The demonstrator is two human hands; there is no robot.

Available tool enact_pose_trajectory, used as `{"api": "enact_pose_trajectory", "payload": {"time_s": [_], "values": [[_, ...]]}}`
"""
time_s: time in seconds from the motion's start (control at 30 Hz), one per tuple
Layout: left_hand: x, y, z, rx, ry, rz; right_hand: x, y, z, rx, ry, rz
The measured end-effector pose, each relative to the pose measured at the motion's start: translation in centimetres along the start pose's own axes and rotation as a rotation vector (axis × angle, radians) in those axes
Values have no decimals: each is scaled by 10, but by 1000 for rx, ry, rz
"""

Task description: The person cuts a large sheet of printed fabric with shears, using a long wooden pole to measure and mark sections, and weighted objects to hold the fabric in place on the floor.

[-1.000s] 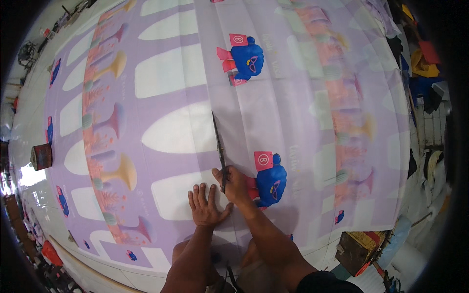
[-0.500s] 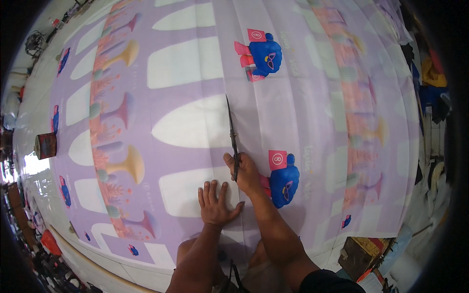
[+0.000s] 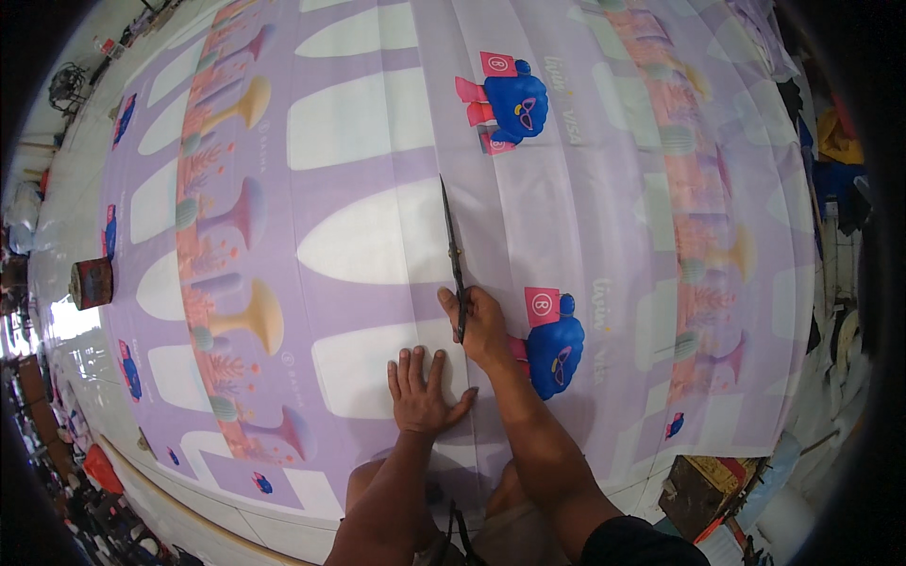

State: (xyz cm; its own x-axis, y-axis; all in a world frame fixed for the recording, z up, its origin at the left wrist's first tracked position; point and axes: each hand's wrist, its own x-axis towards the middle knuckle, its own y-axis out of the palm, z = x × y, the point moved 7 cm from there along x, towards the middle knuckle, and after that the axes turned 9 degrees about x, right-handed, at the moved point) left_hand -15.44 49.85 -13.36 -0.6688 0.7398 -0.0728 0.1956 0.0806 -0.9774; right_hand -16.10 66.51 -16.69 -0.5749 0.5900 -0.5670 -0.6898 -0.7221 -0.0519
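A wide lilac printed sheet (image 3: pixel 368 203), apparently cloth, with white arches and blue cartoon figures, spreads beneath both hands. My right hand (image 3: pixel 479 325) is wrapped round the handles of long dark scissors (image 3: pixel 453 243). Their blades point away from me along a straight line that runs up the sheet's middle, between the white arches and the figures. The blades look nearly closed. Close by on the left, my left hand (image 3: pixel 425 391) lies flat with fingers spread, pressing on the sheet over a white shape near that line.
A rusty block (image 3: pixel 92 283) sits on the sheet's left side. At the lower right corner stands a worn wooden box (image 3: pixel 698 491). A long pole (image 3: pixel 179 514) lies along the lower left. Piled cloths and clutter (image 3: pixel 840 160) line the right edge, over pale floor tiles.
My right hand and the scissors have slid slightly farther away along the line. The left hand stays flat in place on the sheet. The whole view has shifted a little.
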Motion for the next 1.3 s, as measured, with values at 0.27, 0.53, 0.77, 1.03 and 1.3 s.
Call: {"api": "enact_pose_trajectory", "payload": {"time_s": [0.27,0.53,0.77,1.03,1.3], "values": [[-1,1,2,-6,-7,-7,14,2,14,-28,-40,-6],[2,-2,0,-3,-3,15,70,11,67,63,-18,7],[2,1,2,-3,3,18,77,10,63,62,-49,-12],[0,1,1,20,2,44,92,12,82,122,-83,-33],[-4,5,-1,28,40,-18,155,18,122,114,-18,-49]]}}
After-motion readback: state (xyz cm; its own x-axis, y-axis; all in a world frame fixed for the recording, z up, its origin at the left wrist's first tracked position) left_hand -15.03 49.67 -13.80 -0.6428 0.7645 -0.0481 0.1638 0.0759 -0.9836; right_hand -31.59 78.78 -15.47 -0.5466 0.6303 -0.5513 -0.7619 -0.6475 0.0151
